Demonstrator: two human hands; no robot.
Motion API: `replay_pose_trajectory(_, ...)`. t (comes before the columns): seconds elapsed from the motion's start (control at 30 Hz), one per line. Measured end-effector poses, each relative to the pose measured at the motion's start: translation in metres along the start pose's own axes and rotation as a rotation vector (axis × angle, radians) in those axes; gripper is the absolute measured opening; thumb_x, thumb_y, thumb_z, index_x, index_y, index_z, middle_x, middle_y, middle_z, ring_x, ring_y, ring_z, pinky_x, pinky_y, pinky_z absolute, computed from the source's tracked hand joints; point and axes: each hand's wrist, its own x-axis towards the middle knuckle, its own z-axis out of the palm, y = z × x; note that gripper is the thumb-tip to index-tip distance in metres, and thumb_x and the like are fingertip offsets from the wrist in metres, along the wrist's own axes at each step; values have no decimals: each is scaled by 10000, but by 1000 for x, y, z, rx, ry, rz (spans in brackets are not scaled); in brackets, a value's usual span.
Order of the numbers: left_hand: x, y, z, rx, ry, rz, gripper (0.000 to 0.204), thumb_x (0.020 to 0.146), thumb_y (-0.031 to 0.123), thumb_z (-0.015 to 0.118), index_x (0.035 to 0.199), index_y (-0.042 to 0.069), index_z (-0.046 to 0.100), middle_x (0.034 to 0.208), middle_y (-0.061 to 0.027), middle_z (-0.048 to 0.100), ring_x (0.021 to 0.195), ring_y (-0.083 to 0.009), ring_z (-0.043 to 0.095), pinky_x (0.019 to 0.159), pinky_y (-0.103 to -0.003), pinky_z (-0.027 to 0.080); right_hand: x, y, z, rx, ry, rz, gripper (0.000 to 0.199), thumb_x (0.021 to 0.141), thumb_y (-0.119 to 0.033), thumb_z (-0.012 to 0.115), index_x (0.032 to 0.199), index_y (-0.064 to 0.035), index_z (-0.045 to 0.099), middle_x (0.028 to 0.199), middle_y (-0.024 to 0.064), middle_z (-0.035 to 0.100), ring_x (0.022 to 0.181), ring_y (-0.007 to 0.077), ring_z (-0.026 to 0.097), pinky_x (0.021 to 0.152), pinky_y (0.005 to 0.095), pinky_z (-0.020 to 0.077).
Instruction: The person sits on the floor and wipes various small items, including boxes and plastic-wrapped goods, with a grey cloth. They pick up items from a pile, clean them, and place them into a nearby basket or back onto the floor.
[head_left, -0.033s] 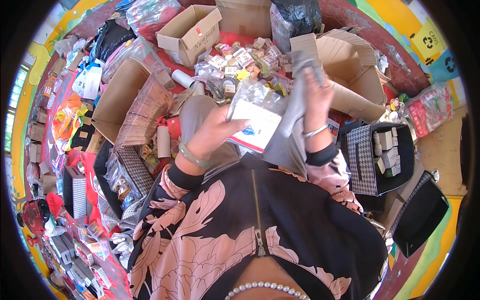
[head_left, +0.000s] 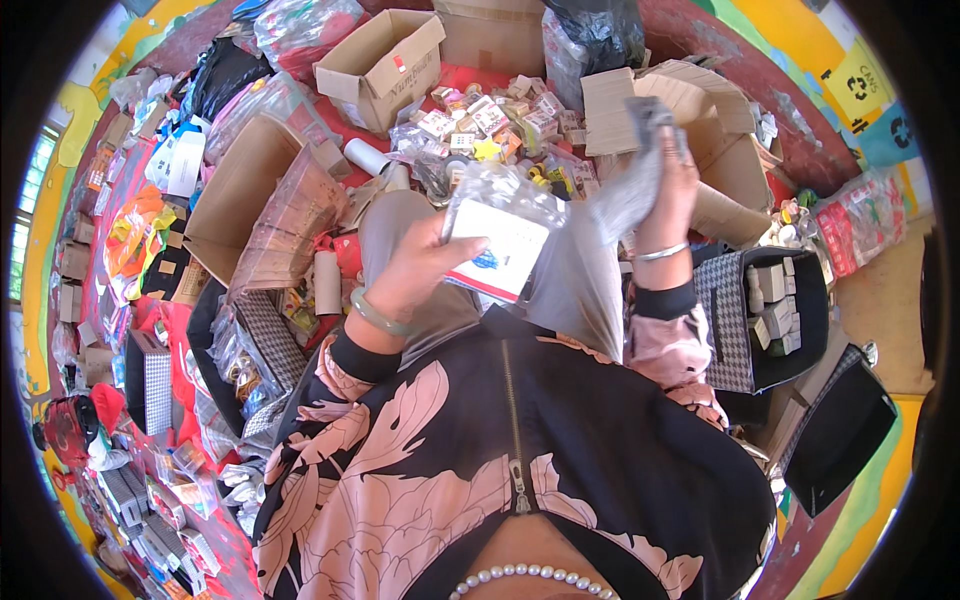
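My left hand (head_left: 425,250) is closed on a clear plastic packet (head_left: 505,245) with a white card inside, its thumb lying across the front. The card has a red lower edge and a small blue picture, and the packet's loose clear top points away from me. My right hand (head_left: 676,190), raised at the right, grips a strip of grey cloth (head_left: 632,192) that is smeared by motion. The cloth's darker end sticks up past the fingers, and its lower part hangs left over my grey trouser leg (head_left: 560,265).
Beyond my knees lies a heap of small wooden blocks and toys (head_left: 490,120). Open cardboard boxes stand at the back left (head_left: 370,75), left (head_left: 235,195) and right (head_left: 735,150). A houndstooth bin (head_left: 722,300) with pale blocks is at my right. Another patterned bin (head_left: 270,335) stands left.
My right hand has moved right with the grey cloth, stretching it farther from the packet. My left hand and the packet have shifted slightly left.
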Motion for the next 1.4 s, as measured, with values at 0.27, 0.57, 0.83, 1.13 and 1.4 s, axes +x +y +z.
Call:
replay_pose_trajectory(0.27,7,2,4,-399,152,193,301,853,55,533,1134,-36,473,1055,-100,577,935,-163,582,812,-294,471,-22,27,-4,695,-417,507,410,895,-401,429,1184,-113,474,1120,89,548,1030,237,517,913,393,407)
replay_pose_trajectory(0.57,21,-8,35,92,176,392,371,924,161,441,1238,-29,386,1181,-89,485,1092,-135,439,926,-272,341,-81,38,42,103,-553,353,491,791,-126,655,1221,-34,438,1064,31,567,931,101,529,827,255,435)
replay_pose_trajectory(0.83,19,17,15,-314,115,71,449,885,284,510,1179,-39,409,1054,-96,530,979,-158,533,813,-319,456,-57,24,21,-192,-611,221,268,827,-209,625,1020,-27,591,868,19,624,782,81,552,720,232,448)
replay_pose_trajectory(1.13,35,5,20,-241,-75,-39,422,788,48,616,1160,-45,439,1025,-89,570,913,-155,574,784,-272,470,-45,34,15,-471,-537,-20,330,872,-307,549,993,-3,600,818,57,632,757,111,539,723,269,438)
replay_pose_trajectory(1.4,33,-12,7,-645,151,91,310,816,-5,540,1121,-13,482,1048,-109,580,976,-217,577,852,-341,468,1,30,-29,679,-359,502,430,912,-379,407,1192,-56,455,1116,103,546,974,232,554,846,371,465)
